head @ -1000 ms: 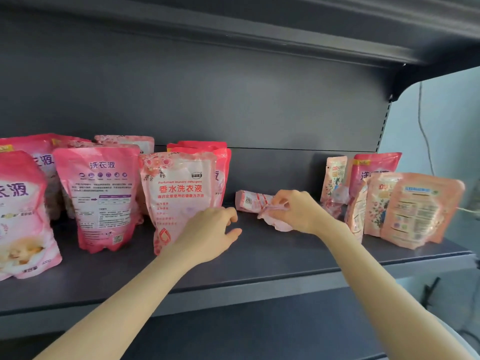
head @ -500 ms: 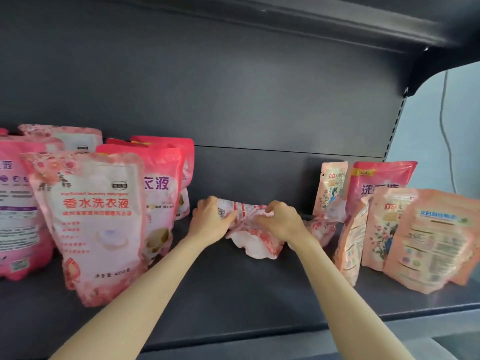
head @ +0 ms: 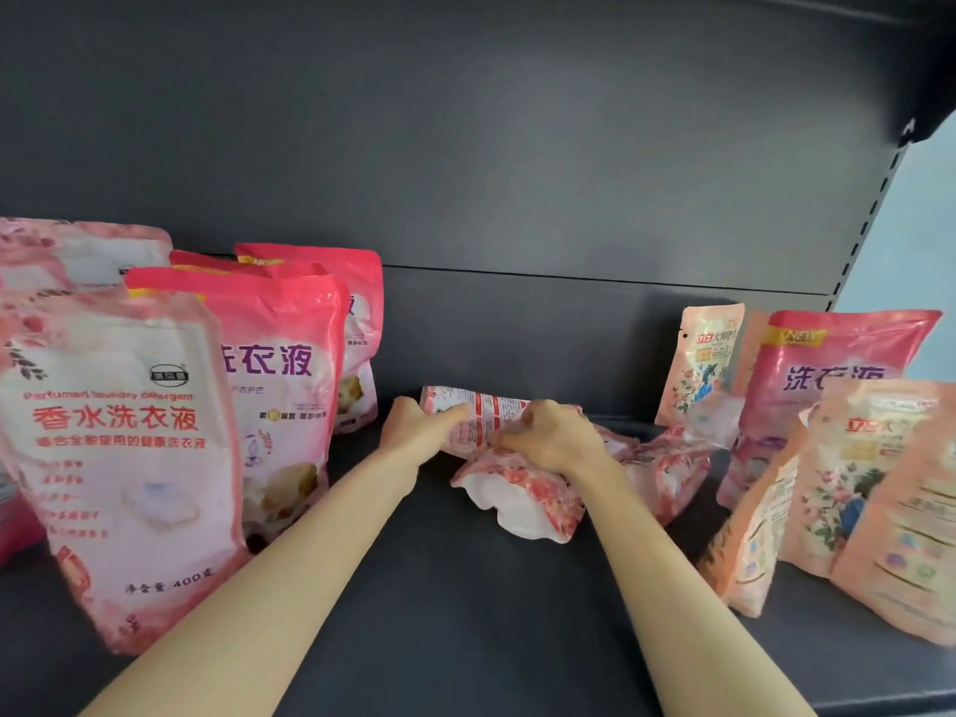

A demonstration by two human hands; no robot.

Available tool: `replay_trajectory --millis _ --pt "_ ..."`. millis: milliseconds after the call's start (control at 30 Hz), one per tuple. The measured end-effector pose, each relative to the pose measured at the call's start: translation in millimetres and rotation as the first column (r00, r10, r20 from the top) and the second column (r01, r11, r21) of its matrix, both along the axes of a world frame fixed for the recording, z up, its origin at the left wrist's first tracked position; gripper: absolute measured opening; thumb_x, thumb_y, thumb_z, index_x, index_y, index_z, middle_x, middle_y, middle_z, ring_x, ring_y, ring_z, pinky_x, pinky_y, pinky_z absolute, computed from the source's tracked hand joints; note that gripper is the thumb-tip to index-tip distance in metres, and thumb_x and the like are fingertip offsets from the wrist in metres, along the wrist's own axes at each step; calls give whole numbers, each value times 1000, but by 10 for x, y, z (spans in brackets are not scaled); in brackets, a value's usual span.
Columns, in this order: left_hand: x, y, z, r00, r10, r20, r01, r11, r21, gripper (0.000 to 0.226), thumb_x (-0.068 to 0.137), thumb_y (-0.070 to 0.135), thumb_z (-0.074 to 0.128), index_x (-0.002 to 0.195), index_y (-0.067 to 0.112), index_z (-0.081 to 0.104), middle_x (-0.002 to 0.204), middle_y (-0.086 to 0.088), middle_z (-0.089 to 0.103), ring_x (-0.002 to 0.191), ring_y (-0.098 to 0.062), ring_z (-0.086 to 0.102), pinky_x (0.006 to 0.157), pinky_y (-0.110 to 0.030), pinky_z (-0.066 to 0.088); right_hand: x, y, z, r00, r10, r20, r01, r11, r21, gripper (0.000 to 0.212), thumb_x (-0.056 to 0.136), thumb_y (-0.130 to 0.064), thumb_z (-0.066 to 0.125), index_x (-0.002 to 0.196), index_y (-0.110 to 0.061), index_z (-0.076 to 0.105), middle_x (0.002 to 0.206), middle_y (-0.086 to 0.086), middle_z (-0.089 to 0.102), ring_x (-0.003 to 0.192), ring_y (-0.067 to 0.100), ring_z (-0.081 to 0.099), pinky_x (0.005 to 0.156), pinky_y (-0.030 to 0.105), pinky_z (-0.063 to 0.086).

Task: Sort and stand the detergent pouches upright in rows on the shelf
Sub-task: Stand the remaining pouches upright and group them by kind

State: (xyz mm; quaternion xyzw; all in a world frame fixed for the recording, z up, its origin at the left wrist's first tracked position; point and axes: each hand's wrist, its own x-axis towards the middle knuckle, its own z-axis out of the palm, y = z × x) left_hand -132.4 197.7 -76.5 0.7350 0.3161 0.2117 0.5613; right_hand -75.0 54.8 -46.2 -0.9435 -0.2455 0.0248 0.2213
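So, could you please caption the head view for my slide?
Left hand and right hand hold a fallen pink pouch on the dark shelf, between upright pouches.

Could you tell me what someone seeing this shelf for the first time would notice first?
Mid-shelf, the left hand and the right hand both grip a floral pink pouch lying on its side on the dark shelf. At the left stand tall pink pouches, and at the right stand peach pouches.

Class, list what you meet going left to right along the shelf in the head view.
From the left: white perfumed-detergent pouch, red pouch behind it, left hand, lying floral pouch, slim peach pouch, red NEW pouch.
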Motion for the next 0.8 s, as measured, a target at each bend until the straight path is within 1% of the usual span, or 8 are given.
replay_trajectory --millis 67,133,267,433,500,567,700,800 --pt "17 -27 -17 999 -1 43 2 999 -35 33 77 30 75 97 5 66 97 -9 69 91 -20 64 67 -26 46 12 1 -21 1000 15 5 -15 1000 6 36 82 -51 63 84 -15 60 78 -2 59 85 22 60 69 29 45" --pt "10 -23 -24 995 33 90 -30 999 -36 17 79 22 73 86 9 67 91 -10 70 88 -21 65 69 -29 48 12 5 -35 999 27 18 -27 1000 15 41 81 -52 64 94 -13 63 86 -1 61 87 21 59 73 31 48" --pt "-24 17 -49 986 96 138 -93 995 -26 17 81 19 71 93 8 67 95 -7 65 89 -20 59 70 -26 43 36 18 -63 999 36 10 -36 999 29 44 78 -53 67 98 -14 64 94 0 65 92 21 61 84 35 52" --pt "-64 -72 -15 961 77 265 -57 995 -83 15 84 16 68 78 12 55 83 1 55 74 -13 51 64 -24 42 45 21 -71 999 39 11 -40 993 112 48 78 -51 67 87 -5 69 76 2 66 78 22 65 72 33 51" --pt "-72 -78 -13 942 76 327 -13 982 -190 21 81 15 70 69 20 54 92 -7 63 90 -26 61 80 -38 52 16 29 -48 998 63 -27 -56 978 200 50 82 -49 64 70 -1 62 62 5 56 61 23 56 60 31 44" --pt "-114 -102 18 925 65 375 25 973 -228 27 78 15 73 61 23 54 99 -12 64 100 -34 61 92 -48 49 -15 36 -24 996 88 -36 -75 962 261 52 86 -47 60 56 -9 42 56 6 41 54 20 40 54 29 35" --pt "-242 -168 108 865 -24 501 98 987 -123 22 77 13 75 68 12 55 70 8 53 79 -12 51 81 -27 40 -89 42 64 991 134 -21 -114 911 396 54 92 -50 50 59 -15 25 59 2 29 55 16 30 57 29 31" --pt "-358 -253 194 834 -98 543 104 994 18 22 74 10 76 77 11 54 68 13 52 69 2 51 73 -17 40 -114 60 101 978 195 -68 -131 840 526 57 89 -60 47 64 -10 36 64 8 34 60 16 37 67 32 42"
